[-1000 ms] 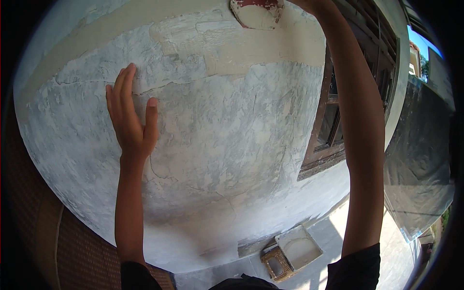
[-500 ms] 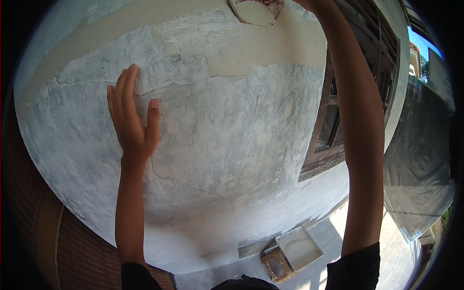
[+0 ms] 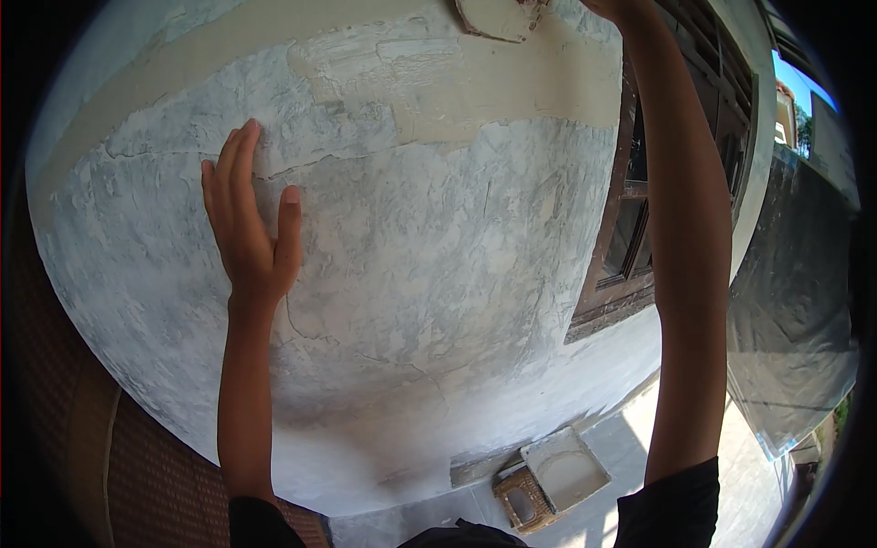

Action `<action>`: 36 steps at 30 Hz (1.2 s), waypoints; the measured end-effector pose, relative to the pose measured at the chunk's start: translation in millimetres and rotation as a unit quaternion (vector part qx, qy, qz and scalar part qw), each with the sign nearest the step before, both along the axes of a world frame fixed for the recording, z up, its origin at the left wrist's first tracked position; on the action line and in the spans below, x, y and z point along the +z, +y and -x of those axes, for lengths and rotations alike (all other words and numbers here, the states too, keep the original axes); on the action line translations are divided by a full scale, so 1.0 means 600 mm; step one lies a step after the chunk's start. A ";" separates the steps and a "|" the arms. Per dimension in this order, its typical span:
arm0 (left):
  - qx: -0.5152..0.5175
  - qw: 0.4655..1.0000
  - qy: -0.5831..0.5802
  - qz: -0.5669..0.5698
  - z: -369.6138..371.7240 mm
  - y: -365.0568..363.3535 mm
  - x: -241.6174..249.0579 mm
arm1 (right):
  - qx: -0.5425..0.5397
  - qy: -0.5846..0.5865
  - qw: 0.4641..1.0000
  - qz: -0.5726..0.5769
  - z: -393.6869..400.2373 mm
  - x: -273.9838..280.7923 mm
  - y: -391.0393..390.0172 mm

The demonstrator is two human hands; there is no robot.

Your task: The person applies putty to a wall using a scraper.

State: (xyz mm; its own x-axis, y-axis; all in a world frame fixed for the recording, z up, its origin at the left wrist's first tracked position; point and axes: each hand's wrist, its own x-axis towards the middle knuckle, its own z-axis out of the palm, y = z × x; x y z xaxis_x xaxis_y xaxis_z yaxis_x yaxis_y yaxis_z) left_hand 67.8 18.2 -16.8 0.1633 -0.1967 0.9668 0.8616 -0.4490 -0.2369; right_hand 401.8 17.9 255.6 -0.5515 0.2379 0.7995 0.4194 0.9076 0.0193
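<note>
My left hand (image 3: 251, 215) lies against the patchy grey-white wall (image 3: 411, 247), its fingers stretched upward and the thumb apart, holding nothing. At the top edge my right hand (image 3: 610, 7) shows only in part, with its fingers mostly cut off by the frame. Just left of it, a flat scraper-like tool (image 3: 498, 18) smeared with pale paste sits against the cream-coloured band of plaster (image 3: 448, 91). Whether my right fingers close on that tool is hidden beyond the frame's edge.
A brown wooden window frame (image 3: 598, 301) is right of the wall. Below, a square tray (image 3: 565, 470) with pale residue rests on a brown stool-like object (image 3: 521, 502). Dark sheeting (image 3: 790, 292) hangs at the far right, and a woven brown surface (image 3: 164, 475) is at lower left.
My right hand and the scraper-like tool have moved a little right and upward along the wall. My left hand has stayed in place.
</note>
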 end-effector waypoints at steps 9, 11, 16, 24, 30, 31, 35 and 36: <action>0.007 1.000 -0.005 0.003 -0.004 -0.002 0.000 | -0.048 -0.010 0.999 -0.009 0.000 -0.017 -0.005; 0.006 1.000 -0.005 0.005 -0.002 -0.003 -0.001 | -0.006 0.018 1.000 0.017 -0.014 -0.013 -0.014; 0.011 1.000 0.000 -0.002 -0.004 0.001 0.003 | 0.012 -0.018 0.999 0.026 -0.010 -0.033 -0.010; -0.002 1.000 -0.004 0.007 -0.001 -0.002 0.000 | -0.053 0.158 0.986 -0.028 -0.022 -0.062 -0.049; 0.001 1.000 -0.004 -0.005 -0.003 0.001 0.002 | 0.028 0.254 0.967 -0.015 0.026 -0.157 -0.023; -0.001 1.000 -0.004 -0.005 -0.004 0.001 0.003 | 0.007 0.269 0.963 -0.023 0.024 -0.165 -0.019; 0.001 1.000 -0.005 0.003 -0.003 -0.004 -0.001 | -0.040 0.351 0.934 0.058 -0.034 -0.180 -0.021; -0.003 1.000 -0.006 0.009 -0.005 -0.005 -0.002 | -0.037 0.304 0.952 -0.012 -0.108 -0.171 0.040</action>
